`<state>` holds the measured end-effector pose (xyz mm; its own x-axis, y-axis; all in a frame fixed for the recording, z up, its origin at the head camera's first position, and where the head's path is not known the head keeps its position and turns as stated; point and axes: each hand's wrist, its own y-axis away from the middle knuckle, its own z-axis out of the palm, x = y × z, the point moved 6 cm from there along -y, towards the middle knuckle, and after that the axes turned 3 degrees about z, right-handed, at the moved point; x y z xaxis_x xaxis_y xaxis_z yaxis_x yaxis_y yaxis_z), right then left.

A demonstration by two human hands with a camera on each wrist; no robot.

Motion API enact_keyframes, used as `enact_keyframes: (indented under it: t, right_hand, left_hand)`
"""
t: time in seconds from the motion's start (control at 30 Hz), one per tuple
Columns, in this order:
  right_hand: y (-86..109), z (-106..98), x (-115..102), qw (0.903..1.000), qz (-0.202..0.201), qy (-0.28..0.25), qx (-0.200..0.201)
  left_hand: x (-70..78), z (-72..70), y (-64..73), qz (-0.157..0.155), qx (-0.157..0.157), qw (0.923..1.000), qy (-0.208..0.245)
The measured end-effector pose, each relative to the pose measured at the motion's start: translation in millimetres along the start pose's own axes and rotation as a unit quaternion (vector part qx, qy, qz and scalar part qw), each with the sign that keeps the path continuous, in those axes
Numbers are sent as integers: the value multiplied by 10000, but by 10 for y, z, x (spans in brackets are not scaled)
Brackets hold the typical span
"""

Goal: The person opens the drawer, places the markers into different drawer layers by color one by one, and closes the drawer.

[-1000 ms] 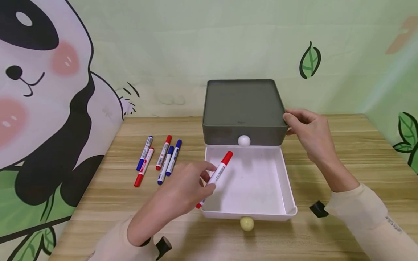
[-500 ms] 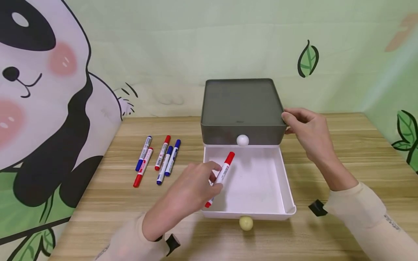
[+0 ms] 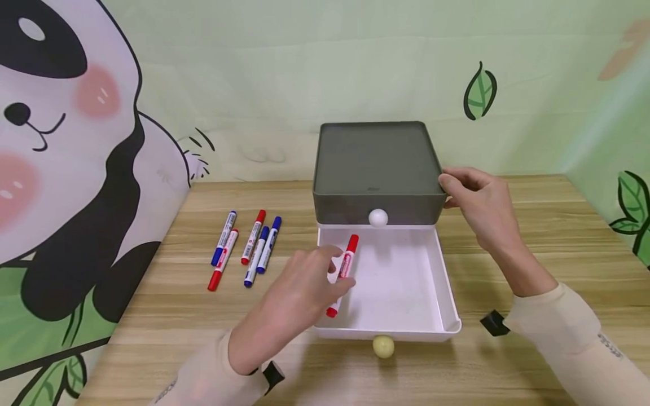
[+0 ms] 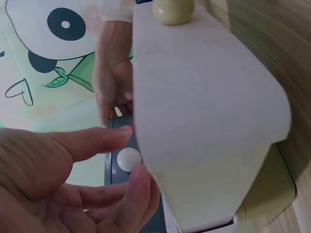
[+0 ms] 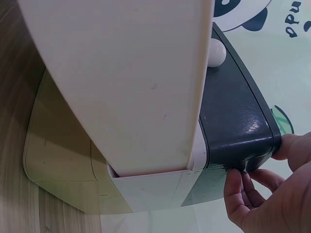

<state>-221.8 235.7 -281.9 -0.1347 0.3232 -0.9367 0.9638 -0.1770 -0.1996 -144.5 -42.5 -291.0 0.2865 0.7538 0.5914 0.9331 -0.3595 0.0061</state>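
In the head view a red-capped marker [image 3: 347,265] slants inside the left side of the pulled-out white drawer [image 3: 447,282]. My left hand [image 3: 304,285] is over the drawer's left wall, thumb and fingers parted around the marker. In the left wrist view a gap shows between thumb and fingertips; the drawer wall hides the marker there. My right hand [image 3: 482,208] holds the right front corner of the stacked drawer box's dark grey top tier [image 3: 378,160]. The right wrist view shows the thumb at its top edge and curled fingers [image 5: 235,194] against its side.
Several red and blue markers [image 3: 251,239] lie on the wooden table [image 3: 167,316] left of the box. A yellow knob [image 3: 383,346] sticks out from the drawer front, a white knob [image 3: 378,217] from the grey tier. A panda-printed backdrop [image 3: 284,84] stands behind.
My left hand has moved right with the marker over the drawer, then its fingers have parted. The marker has turned, showing a different side of its label. My right hand keeps its hold.
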Motion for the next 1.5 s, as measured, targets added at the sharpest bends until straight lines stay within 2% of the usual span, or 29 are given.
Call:
enact_keyframes:
  t: [0.13, 0.37, 0.47, 0.7, 0.97, 1.27, 1.5]
  right_hand:
    - [-3, -1, 4, 10000, -4, -10, -17]
    - [-4, -10, 2, 10000, -10, -42, 2]
    - [-6, -4, 2, 10000, -13, -78, -5]
    - [-4, -2, -9, 9999, -47, -108, 2]
    - [-4, 5, -1, 9998, -64, -168, -8]
    - [0, 9, 8, 9999, -34, -102, -36]
    - [-1, -1, -2, 10000, -58, -61, -23]
  left_hand:
    - [-3, -52, 12, 117, 400, 9986, -318]
    - [-19, -162, 61, 192, 631, 9970, -394]
    - [-71, -219, 83, 158, 711, 9968, -324]
    - [-279, -365, 120, -23, 983, 9947, -300]
    - [-546, -566, 194, -168, 1495, 9878, -405]
    - [-889, -800, 286, -647, 1783, 9806, -494]
    - [-1126, -930, 317, -865, 2028, 9745, -409]
